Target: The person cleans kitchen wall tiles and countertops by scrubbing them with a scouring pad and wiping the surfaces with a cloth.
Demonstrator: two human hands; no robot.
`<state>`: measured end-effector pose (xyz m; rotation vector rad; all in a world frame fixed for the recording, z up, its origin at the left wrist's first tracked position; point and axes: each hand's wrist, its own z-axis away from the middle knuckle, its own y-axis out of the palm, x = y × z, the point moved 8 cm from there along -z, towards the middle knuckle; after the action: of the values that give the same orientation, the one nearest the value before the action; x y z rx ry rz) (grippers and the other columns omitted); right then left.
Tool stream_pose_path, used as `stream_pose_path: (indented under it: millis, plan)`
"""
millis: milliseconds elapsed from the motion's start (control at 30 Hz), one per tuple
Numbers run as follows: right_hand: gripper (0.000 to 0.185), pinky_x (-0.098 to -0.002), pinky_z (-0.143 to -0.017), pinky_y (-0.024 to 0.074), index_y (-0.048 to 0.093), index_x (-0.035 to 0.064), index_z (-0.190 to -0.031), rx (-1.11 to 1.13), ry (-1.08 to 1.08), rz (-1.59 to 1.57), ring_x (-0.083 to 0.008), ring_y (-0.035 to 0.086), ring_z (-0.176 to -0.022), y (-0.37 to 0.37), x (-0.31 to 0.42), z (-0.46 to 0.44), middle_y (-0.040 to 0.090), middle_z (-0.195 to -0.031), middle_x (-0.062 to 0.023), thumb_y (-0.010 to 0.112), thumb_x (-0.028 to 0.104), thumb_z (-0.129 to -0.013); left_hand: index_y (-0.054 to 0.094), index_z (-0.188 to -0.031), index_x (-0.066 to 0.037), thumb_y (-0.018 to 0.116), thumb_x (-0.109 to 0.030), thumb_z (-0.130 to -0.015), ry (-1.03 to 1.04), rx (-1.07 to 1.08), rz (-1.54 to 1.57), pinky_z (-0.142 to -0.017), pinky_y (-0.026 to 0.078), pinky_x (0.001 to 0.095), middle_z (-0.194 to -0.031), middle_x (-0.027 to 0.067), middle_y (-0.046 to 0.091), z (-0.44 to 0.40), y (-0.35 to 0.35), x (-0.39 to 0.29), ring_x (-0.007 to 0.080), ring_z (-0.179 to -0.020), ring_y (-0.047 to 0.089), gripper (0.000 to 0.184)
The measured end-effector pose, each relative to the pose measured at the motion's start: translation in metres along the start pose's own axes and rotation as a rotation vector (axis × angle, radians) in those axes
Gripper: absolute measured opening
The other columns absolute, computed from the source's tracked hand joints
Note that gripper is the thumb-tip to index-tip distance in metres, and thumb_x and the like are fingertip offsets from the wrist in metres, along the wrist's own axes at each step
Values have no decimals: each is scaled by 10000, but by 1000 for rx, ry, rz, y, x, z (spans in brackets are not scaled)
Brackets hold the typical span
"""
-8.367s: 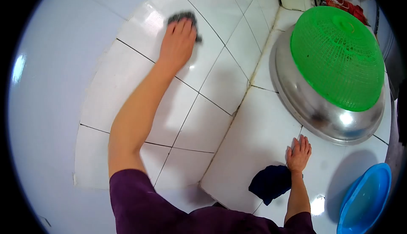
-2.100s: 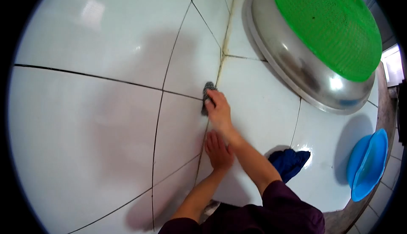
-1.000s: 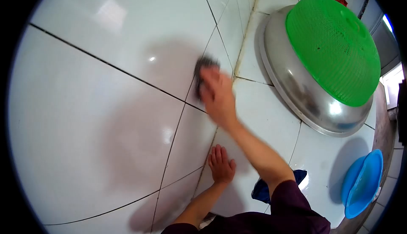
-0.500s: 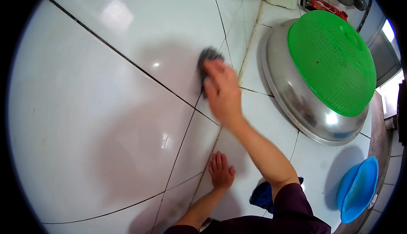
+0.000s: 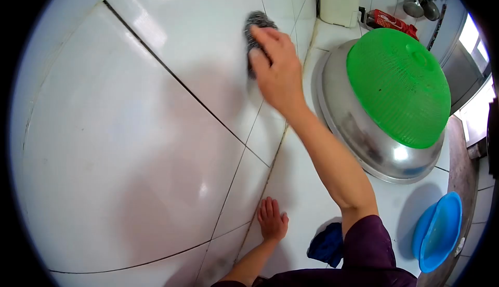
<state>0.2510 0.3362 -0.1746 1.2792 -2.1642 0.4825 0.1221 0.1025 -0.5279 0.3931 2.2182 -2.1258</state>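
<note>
A dark grey, mesh-like scouring pad point(image 5: 254, 24) lies against the white tiled wall point(image 5: 135, 131), pressed there by my right hand point(image 5: 280, 66), whose fingers and thumb are closed on it. Lower down, my left hand point(image 5: 273, 219) rests with fingers spread on the white tiled counter point(image 5: 306, 183), beside the seam where counter meets wall. It holds nothing. Under my right arm, near the sleeve, is a crumpled dark blue cloth point(image 5: 326, 245), partly hidden by the arm.
A green plastic basket point(image 5: 397, 87) sits upside down on a large overturned metal basin point(image 5: 338, 100) at right. A blue basin point(image 5: 439, 232) stands near the counter edge. At the back are a cream container point(image 5: 339, 1), a red package point(image 5: 390, 22) and hanging ladles point(image 5: 414, 9).
The pad was in my left hand in the earliest frame and is now in my right. Over the last second my right hand has moved up the wall with it; my left hand stays on the counter.
</note>
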Motion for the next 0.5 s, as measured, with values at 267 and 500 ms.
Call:
stream_pose_path:
  millis: [267,500]
  plan:
    - [311,-395,-892,437,623,31,-1108,16,40,35,-335,527,-1016,-2,-29,-38,566,-1089,-179,554,113,-816,357,-1341,-11,612,-281,-799,1,-23,10,-1061,230,511,-1433,168,314,-4,-2,-2,344,-1332,277,657]
    - [322,-393,-876,435,608,59,-1122,182,141,60,-318,512,-1007,-2,-9,-76,544,-1101,-154,573,136,-812,374,-1327,2,594,-275,-810,-25,4,13,-1074,210,506,-1442,165,296,-2,3,3,339,-1344,249,627]
